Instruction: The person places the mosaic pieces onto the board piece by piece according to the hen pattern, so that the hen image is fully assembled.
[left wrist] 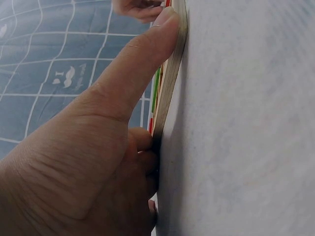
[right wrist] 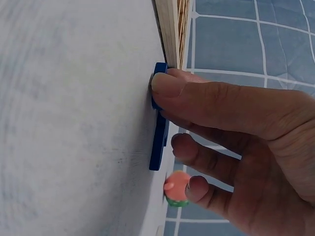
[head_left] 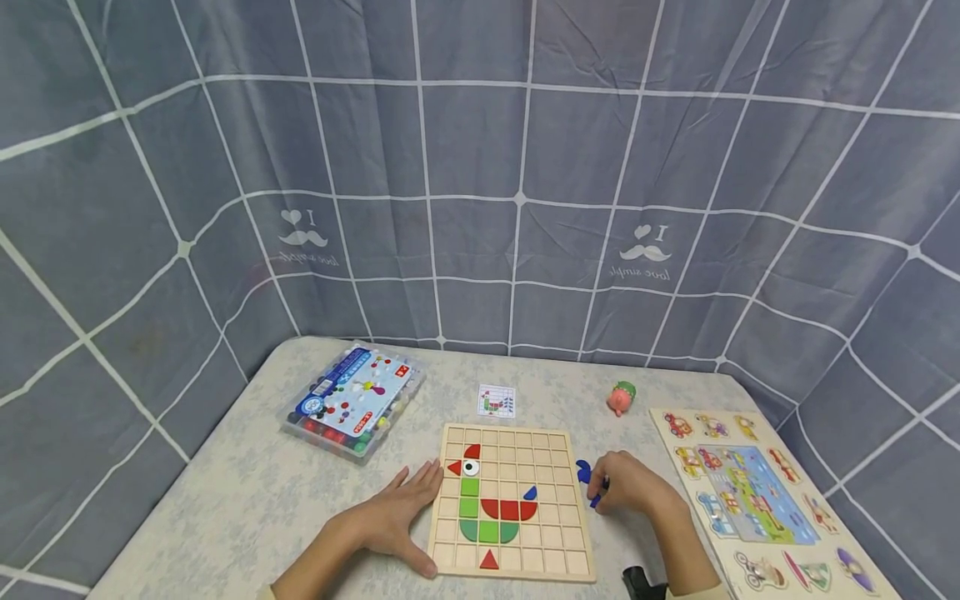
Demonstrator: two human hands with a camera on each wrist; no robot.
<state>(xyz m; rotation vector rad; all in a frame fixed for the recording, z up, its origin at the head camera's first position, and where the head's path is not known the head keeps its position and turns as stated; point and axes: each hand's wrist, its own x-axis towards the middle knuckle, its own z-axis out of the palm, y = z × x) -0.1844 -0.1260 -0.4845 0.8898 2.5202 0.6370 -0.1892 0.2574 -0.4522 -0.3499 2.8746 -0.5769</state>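
Observation:
A wooden grid board (head_left: pixel 553 471) lies on the table, bearing red, green and blue pieces and a white eye disc (head_left: pixel 471 467). My left hand (head_left: pixel 390 512) lies spread along the board's left side, its thumb pressed to the edge near the lower corner. Just off the right side, my right hand (head_left: pixel 633 485) pinches a small blue piece (right wrist: pixel 158 71) between thumb and forefinger, close over the table. More blue pieces (right wrist: pixel 157 142) lie beside its fingertips. On the board, a small blue piece (head_left: pixel 531 493) sits above the red row (head_left: pixel 509 509).
A picture card (head_left: pixel 497 401) lies behind the board. Back left is a clear-lidded box (head_left: pixel 352 396) of coloured balls. A pink and green toy (head_left: pixel 621 398) stands back right. A picture puzzle board (head_left: pixel 772 508) fills the right side, and a black object (head_left: pixel 641 583) lies near the front.

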